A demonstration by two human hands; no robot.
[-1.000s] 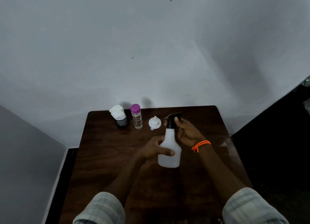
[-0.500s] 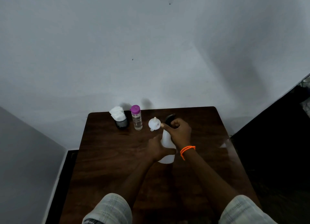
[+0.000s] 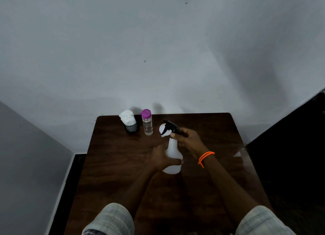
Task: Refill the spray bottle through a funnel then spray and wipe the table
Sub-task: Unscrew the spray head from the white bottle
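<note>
Nearest the camera, two pale checked sleeves (image 3: 109, 219) frame the bottom edge, and both bare forearms reach forward over the dark brown wooden table (image 3: 123, 173). The left hand (image 3: 162, 158) wraps its curled fingers and thumb round the lower body of the translucent white plastic spray bottle (image 3: 172, 157), which stands upright near the middle of the table with its base on or just above the wood; which of the two cannot be told. The right hand (image 3: 189, 139), its wrist ringed by an orange cord bracelet (image 3: 205, 158), is curled round the black trigger spray head (image 3: 171, 126) at the bottle's neck, with the nozzle pointing away to the left and the lever hanging below it. Whether the head is still seated on the neck or has come loose is hidden by the fingers. Just behind the spray head, and partly covered by it, lies the small white plastic funnel (image 3: 162, 129), resting on the table. Further left stands a clear plastic water bottle with a purple cap (image 3: 147, 125), upright and capped, and just beside it a black cup-shaped holder stuffed with white paper napkins (image 3: 129, 123), both near the table's far edge. Beyond them rises a plain pale wall (image 3: 158, 50).
</note>
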